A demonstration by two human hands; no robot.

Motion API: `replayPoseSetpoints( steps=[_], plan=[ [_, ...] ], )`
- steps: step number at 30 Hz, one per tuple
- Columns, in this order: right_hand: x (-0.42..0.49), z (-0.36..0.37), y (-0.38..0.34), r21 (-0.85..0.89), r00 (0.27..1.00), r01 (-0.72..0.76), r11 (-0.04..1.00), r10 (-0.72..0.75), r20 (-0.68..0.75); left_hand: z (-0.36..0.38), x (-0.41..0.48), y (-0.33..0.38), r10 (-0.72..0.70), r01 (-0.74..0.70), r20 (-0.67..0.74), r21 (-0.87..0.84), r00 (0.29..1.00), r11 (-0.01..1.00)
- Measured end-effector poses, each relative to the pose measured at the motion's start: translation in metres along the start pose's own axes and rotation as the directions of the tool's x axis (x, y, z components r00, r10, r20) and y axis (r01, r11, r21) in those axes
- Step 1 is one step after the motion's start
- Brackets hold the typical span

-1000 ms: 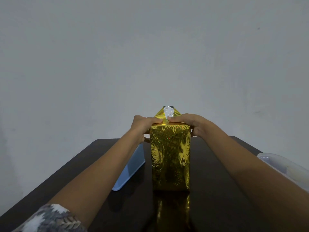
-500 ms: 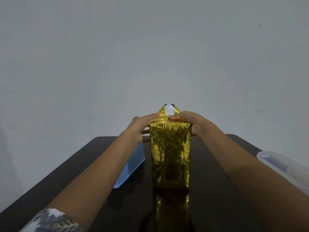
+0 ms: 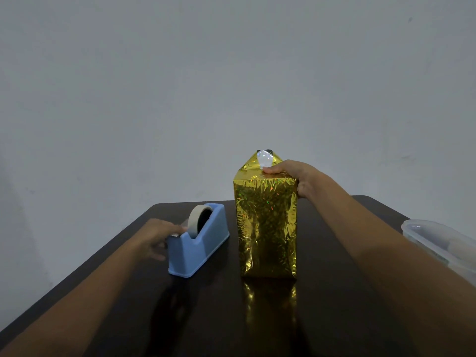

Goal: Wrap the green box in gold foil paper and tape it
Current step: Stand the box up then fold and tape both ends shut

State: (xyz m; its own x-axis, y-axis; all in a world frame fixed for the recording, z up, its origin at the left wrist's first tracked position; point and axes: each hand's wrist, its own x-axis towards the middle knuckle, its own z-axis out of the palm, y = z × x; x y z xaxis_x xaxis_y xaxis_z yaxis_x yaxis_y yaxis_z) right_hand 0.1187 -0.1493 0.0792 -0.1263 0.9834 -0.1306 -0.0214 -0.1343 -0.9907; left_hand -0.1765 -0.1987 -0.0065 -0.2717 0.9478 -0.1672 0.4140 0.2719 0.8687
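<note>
- Near the middle of the dark worktop (image 3: 334, 305) the box (image 3: 266, 228) stands upright on its short end, tall and narrow.
- Gold foil paper (image 3: 265, 202) covers every face that shows; it is crinkled, with small rainbow glints, and none of the green can be seen.
- At the top the foil is folded into a pointed flap (image 3: 251, 167), and a shiny piece of clear tape (image 3: 264, 159) sits at its peak; a small dark patch shows just behind the peak.
- The right hand (image 3: 291, 176) grasps the box's top right corner: the thumb presses on the top front edge just below the tape, and the fingers wrap down the right side.
- A gold reflection of the box lies on the glossy worktop in front of it.
- Just beside the box, on its left and not touching it, a blue tape dispenser (image 3: 198, 246) sits at an angle, with a pale tape roll (image 3: 197, 216) standing in its cradle.
- The left hand (image 3: 154, 237) is at the dispenser's near end, its fingers reaching to the roll and the thumb low beside the blue body; it is blurred, so I cannot tell whether it pinches the tape end or only touches it.
- At the right edge, well apart from the box, part of a clear plastic container (image 3: 443, 243) juts into view.
- Behind the worktop rises a plain grey-white wall (image 3: 231, 73).
</note>
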Motion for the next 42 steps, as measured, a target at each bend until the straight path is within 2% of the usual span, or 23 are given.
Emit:
replayPoseSetpoints(
  steps=[5,9,15,22,29,34,42],
  plan=[
    [0.000,0.000,0.000,-0.003,1.000,0.014,1.000,-0.014,-0.009,-0.007,0.005,0.020,-0.121,0.127,0.084,-0.070,0.989,0.989],
    [0.000,-0.001,0.000,-0.028,1.000,0.026,0.999,-0.026,-0.016,-0.005,0.000,0.030,-0.118,0.142,0.128,-0.194,0.985,0.971],
    [-0.004,0.000,-0.001,-0.004,0.999,0.036,0.999,-0.036,0.014,-0.001,-0.008,0.022,-0.090,0.118,0.095,-0.352,0.991,0.928],
    [-0.004,0.000,-0.001,-0.036,1.000,0.025,0.999,-0.025,0.006,0.008,-0.007,0.016,-0.054,0.026,-0.033,-0.565,0.998,0.825],
    [-0.003,0.000,-0.001,-0.051,1.000,0.024,0.998,-0.025,-0.016,0.003,-0.011,-0.005,-0.104,0.107,0.034,-0.478,0.994,0.872],
    [-0.004,0.000,0.001,-0.059,0.998,0.046,0.997,-0.048,-0.034,0.002,-0.005,-0.016,-0.035,0.042,0.022,-0.561,0.999,0.827],
    [-0.003,0.001,-0.001,-0.081,0.999,0.023,0.996,-0.027,-0.045,0.002,-0.001,-0.021,-0.012,0.014,0.008,-0.641,1.000,0.768]
  ],
)
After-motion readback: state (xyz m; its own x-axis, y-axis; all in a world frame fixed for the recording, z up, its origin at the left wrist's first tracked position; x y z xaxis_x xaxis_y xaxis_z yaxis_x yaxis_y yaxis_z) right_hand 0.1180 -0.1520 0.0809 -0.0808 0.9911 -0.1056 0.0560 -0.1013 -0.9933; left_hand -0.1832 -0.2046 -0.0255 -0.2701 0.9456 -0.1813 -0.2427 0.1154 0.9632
